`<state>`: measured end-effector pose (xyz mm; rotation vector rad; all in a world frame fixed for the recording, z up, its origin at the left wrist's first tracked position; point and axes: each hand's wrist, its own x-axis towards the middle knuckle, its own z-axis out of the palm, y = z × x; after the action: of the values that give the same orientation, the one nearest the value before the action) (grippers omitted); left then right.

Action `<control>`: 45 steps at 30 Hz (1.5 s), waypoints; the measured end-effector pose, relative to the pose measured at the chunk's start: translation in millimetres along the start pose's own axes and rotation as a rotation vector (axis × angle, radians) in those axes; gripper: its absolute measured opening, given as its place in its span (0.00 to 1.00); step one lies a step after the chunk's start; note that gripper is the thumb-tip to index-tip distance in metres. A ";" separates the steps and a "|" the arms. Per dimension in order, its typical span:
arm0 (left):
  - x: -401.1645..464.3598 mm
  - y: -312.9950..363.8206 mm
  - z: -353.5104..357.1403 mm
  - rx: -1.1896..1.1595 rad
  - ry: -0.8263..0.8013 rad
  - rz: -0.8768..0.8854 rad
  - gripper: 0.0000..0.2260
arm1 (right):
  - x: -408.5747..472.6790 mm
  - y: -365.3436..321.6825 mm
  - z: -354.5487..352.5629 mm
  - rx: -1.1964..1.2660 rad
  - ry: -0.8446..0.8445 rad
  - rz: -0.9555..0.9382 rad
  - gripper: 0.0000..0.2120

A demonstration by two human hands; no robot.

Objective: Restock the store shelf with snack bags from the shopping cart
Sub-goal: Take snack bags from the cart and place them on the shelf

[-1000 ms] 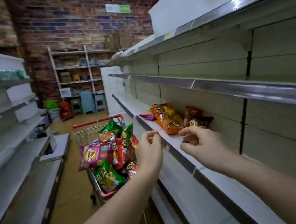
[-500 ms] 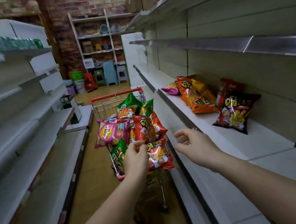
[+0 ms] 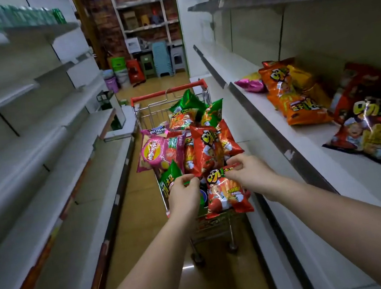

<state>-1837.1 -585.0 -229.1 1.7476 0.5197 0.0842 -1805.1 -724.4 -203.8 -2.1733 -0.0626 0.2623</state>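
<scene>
A small shopping cart point(image 3: 168, 91) with a red handle stands in the aisle, heaped with red, green and pink snack bags. My left hand point(image 3: 184, 193) and my right hand point(image 3: 250, 173) are both over the near end of the pile. Their fingertips pinch the lower edge of a red snack bag point(image 3: 209, 146) lying on top. A second red bag point(image 3: 226, 194) lies just under my right hand. The right-hand shelf point(image 3: 309, 151) holds orange bags point(image 3: 298, 101), a dark red bag point(image 3: 367, 129) and a pink bag point(image 3: 249, 83).
White shelving point(image 3: 24, 149) lines the aisle's left side, with green cans point(image 3: 5, 17) on its top level. Plastic stools point(image 3: 161, 58) and buckets stand against the brick wall beyond the cart. A narrow strip of tan floor point(image 3: 129, 240) runs beside the cart.
Both hands have moved from the right shelf edge down to the cart and now pinch a red bag there. The view has tilted down and left toward the cart.
</scene>
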 end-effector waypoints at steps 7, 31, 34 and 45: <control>128.8 -6.7 15.0 0.055 -0.074 -0.050 0.09 | 119.7 0.0 18.8 -0.039 0.044 0.090 0.20; 325.0 -29.3 113.4 0.231 -0.191 -0.128 0.35 | 308.8 67.2 44.6 -0.013 -0.057 0.354 0.28; 327.6 -32.0 114.3 0.240 -0.182 -0.117 0.37 | 315.0 71.7 47.3 -0.027 -0.050 0.338 0.28; 308.2 -4.4 101.9 0.144 -0.121 -0.025 0.42 | 304.8 61.0 35.0 0.123 0.125 0.253 0.24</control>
<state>-1528.5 -558.2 -326.5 1.8727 0.4685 -0.0778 -1518.2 -688.2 -323.1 -2.0689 0.2937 0.2658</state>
